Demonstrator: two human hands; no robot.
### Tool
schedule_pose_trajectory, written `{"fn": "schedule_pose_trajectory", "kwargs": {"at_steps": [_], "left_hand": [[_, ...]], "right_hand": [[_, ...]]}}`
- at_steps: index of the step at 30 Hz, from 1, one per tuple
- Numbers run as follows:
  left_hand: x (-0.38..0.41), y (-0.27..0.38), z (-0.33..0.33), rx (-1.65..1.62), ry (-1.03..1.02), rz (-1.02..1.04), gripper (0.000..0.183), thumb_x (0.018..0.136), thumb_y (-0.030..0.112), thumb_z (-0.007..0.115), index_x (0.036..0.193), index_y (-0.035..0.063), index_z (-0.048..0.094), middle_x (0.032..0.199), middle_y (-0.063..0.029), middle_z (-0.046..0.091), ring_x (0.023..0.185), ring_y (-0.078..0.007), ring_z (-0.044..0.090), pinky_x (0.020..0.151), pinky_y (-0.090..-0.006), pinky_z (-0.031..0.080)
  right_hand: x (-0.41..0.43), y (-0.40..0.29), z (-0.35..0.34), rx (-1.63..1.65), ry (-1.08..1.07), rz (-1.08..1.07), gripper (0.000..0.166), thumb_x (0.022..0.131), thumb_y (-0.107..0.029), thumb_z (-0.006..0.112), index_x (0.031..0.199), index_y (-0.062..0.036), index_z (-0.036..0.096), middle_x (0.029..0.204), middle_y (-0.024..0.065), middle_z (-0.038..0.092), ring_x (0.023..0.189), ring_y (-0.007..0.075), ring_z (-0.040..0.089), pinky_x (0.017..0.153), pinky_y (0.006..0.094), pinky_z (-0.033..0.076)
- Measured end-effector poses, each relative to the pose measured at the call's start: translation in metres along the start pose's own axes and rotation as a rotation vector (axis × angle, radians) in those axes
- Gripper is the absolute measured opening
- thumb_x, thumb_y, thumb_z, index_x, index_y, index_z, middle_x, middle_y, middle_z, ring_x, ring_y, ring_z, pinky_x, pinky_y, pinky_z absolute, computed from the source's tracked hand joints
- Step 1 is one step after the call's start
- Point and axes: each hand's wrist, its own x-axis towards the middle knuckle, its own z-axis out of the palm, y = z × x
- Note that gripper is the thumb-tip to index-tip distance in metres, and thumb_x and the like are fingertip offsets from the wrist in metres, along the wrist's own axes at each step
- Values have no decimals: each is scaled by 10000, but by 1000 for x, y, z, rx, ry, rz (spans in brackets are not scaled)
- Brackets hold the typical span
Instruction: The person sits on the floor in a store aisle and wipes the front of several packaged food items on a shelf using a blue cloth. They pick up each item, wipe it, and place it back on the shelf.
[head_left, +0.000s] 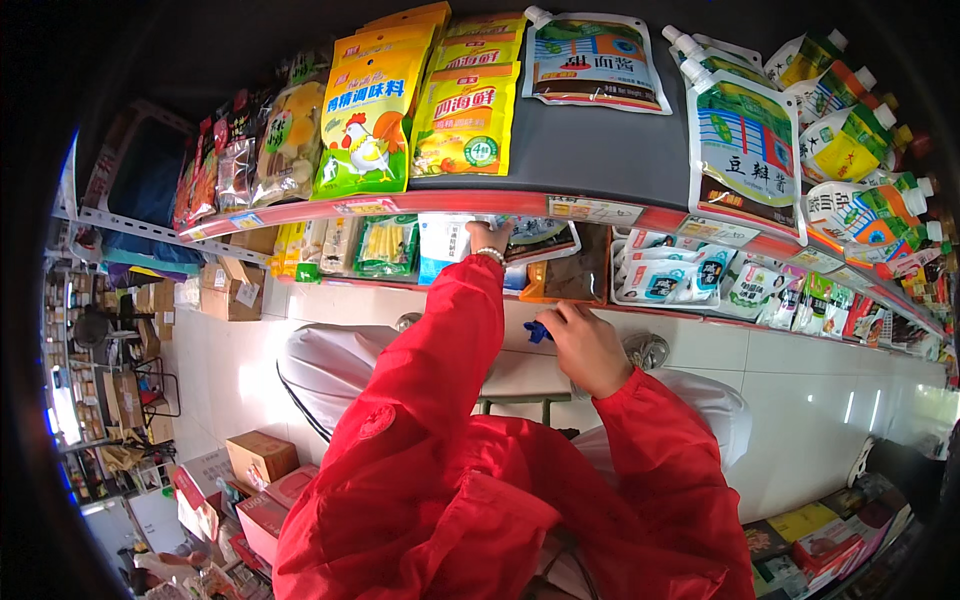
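Observation:
My left hand (489, 235), with a beaded bracelet at the wrist, reaches under the upper shelf's front edge to the lower shelf. Its thumb side meets the left end of a soybean paste pouch (541, 238), which lies tilted there. The shelf edge partly hides the fingertips, so the grip is unclear. Left of this hand stands a white and blue packet (442, 247). Lower and to the right, in front of the shelf, my right hand (589, 346) pinches a crumpled blue cloth (538, 331).
The upper shelf (600, 150) holds yellow seasoning packets (367, 112) and spouted sauce pouches (746, 150). White packets fill a tray (667, 304) below. Behind on the left are cardboard boxes (261, 459). Part of a small stool (525, 401) shows between the legs. Another person's shoe (861, 459) is at right.

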Motion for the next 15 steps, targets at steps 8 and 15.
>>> {"fn": "schedule_pose_trajectory", "kwargs": {"at_steps": [8, 15], "left_hand": [[15, 1, -13, 253, -231, 156, 410, 756, 400, 691, 815, -1, 624, 706, -121, 641, 656, -232, 607, 641, -342, 479], [25, 1, -25, -102, -397, -7, 173, 834, 232, 632, 778, 86, 557, 657, -12, 552, 617, -126, 530, 575, -336, 465]], "right_hand": [[2, 2, 3, 6, -4, 1, 211, 711, -1, 550, 911, -65, 527, 887, 92, 520, 837, 261, 581, 616, 344, 510], [0, 1, 0, -17, 31, -2, 213, 711, -9, 556, 915, -67, 531, 892, 91, 526, 838, 256, 584, 617, 345, 510]]}}
